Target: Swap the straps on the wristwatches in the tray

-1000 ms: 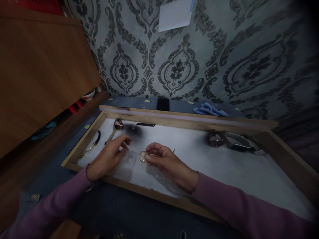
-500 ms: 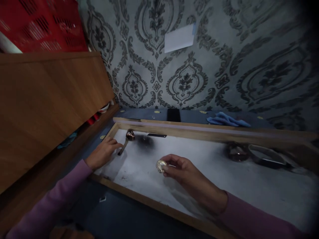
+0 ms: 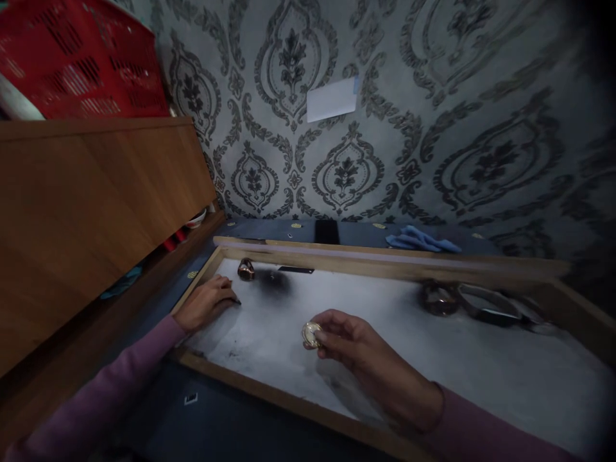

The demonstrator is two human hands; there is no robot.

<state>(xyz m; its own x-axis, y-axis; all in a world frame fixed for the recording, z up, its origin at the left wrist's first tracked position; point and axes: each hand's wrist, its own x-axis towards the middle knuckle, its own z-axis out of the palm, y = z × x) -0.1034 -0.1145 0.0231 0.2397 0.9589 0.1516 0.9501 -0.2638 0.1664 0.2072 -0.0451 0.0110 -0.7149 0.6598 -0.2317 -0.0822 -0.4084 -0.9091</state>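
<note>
The right hand (image 3: 346, 340) pinches a gold watch face (image 3: 312, 335) above the tray (image 3: 269, 321), dial upward; fingers hide its edge. The left hand (image 3: 205, 305) covers something dark; its grip I can't tell.

A dark blue patterned cloth (image 3: 231, 417) covers the surface under a long, shallow wooden tray (image 3: 269, 393). Behind the tray, a flat black object (image 3: 326, 232) and a crumpled blue rag (image 3: 421, 239) lie on the cloth. On the tray's white lining (image 3: 356, 289), a rose-gold watch (image 3: 246, 269) sits near the far left corner, with a thin black strip (image 3: 296, 269) along the back edge. A slim dark tip (image 3: 237, 301) shows nearer the left end. Toward the right rest a dark bracelet watch (image 3: 439, 298) and a looped black band (image 3: 488, 305).
</note>
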